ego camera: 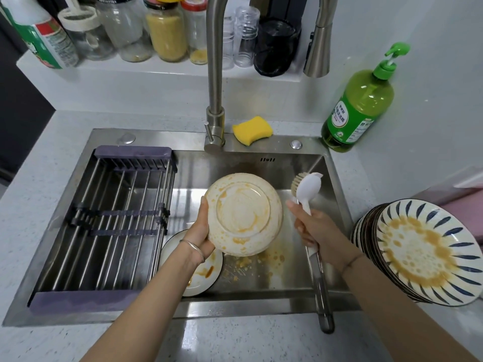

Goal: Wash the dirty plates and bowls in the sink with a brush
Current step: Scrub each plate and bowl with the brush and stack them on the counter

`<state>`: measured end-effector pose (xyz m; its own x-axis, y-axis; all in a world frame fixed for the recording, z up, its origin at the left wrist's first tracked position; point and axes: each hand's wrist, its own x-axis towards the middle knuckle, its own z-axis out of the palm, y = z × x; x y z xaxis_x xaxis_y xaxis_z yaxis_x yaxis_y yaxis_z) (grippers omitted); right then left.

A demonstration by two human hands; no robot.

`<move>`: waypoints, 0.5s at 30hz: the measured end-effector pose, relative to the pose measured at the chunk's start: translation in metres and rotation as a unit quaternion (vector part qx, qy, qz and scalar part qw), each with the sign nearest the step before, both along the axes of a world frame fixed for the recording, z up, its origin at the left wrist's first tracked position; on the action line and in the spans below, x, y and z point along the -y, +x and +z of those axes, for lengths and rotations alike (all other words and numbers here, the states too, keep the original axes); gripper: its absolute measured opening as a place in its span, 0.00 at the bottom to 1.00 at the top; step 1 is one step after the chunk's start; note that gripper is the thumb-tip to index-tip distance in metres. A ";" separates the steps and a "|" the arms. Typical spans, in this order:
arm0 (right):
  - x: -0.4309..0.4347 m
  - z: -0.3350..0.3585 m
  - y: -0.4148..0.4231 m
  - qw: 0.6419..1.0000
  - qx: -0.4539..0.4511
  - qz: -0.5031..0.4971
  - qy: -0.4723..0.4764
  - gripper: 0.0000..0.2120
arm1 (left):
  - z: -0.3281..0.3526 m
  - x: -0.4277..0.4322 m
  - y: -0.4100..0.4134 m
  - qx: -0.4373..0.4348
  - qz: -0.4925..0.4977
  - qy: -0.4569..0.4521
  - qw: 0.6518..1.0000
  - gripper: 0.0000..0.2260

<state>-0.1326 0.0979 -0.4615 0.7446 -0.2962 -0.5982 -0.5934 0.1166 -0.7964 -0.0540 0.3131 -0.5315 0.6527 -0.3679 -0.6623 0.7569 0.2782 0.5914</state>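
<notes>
Speckled countertop (235,343) — steel sink (274,150), white wall (431,35)

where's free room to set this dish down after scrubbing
The drying rack over the sink's left half is bare, as is the counter left of it. Crowded: stacked plates on the right counter, a dirty plate under your left hand.

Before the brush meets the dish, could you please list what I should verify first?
1. Left hand grips the stained cream round bowl: ok.
2. Right hand grips the white long-handled plastic brush: ok.
3. Brush touching bowl: not ok, apart.
4. Water running from the steel gooseneck tap: not ok, no stream visible.
5. Soap on brush: cannot tell.
6. Bowl over the steel sink: ok.
</notes>
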 end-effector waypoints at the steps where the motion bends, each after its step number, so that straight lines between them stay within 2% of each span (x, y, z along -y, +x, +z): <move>1: -0.003 -0.001 0.001 1.000 -0.019 0.003 0.016 0.17 | 0.001 0.002 0.000 -0.004 -0.003 0.000 1.000 0.30; 3: -0.009 -0.001 0.003 0.997 -0.052 0.007 0.052 0.23 | 0.001 0.006 0.001 -0.012 -0.008 0.007 1.000 0.31; 8: -0.014 0.005 0.011 0.994 -0.070 -0.018 0.077 0.21 | 0.003 0.007 0.007 -0.045 -0.008 0.007 0.999 0.34; 13: -0.011 0.016 0.010 0.999 -0.029 -0.023 0.037 0.22 | 0.014 -0.008 0.016 -0.105 -0.125 -0.026 0.986 0.39; 15: -0.009 0.022 0.008 1.000 0.001 -0.019 0.016 0.23 | 0.023 -0.013 0.018 -0.105 -0.172 -0.053 0.978 0.36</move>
